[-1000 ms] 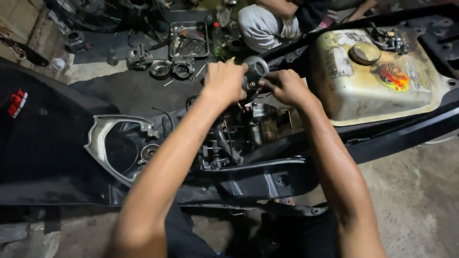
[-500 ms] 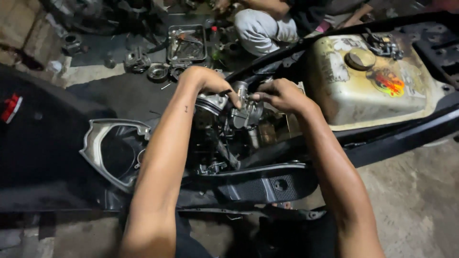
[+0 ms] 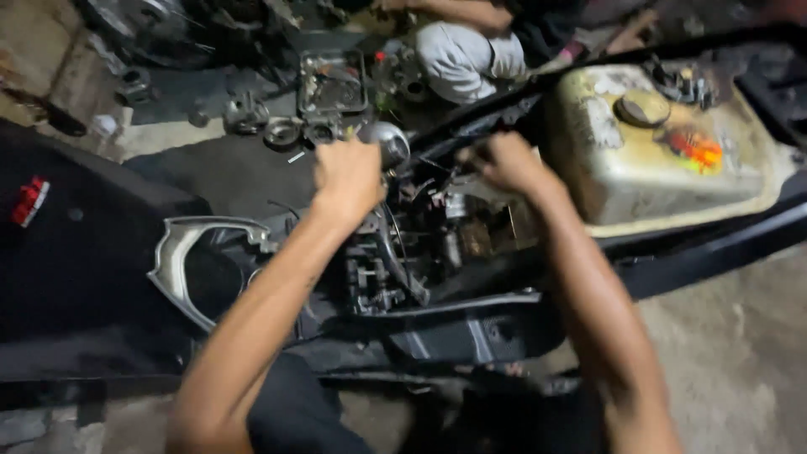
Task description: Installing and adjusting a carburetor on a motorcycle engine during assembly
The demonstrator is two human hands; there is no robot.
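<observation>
Fuel tank (image 3: pixel 656 160) and black frame (image 3: pixel 471 324) hem the engine bay (image 3: pixel 420 244).

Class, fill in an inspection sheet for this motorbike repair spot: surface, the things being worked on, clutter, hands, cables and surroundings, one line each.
Surface: bare concrete floor, dusty and stained; a dark mat lies beyond the bike.
Job's things: stripped motorbike frame with its engine parts exposed; round silver part sits at the left hand.
Clutter: metal tray and loose rings on the mat; yellowed, stained fuel tank on the frame.
Hands: left hand closed around the silver part; right hand reaches into the engine parts, blurred, grip unclear.
Cables: thin wire hanging by the engine parts.
Surroundings: another person crouches behind the bike.
</observation>
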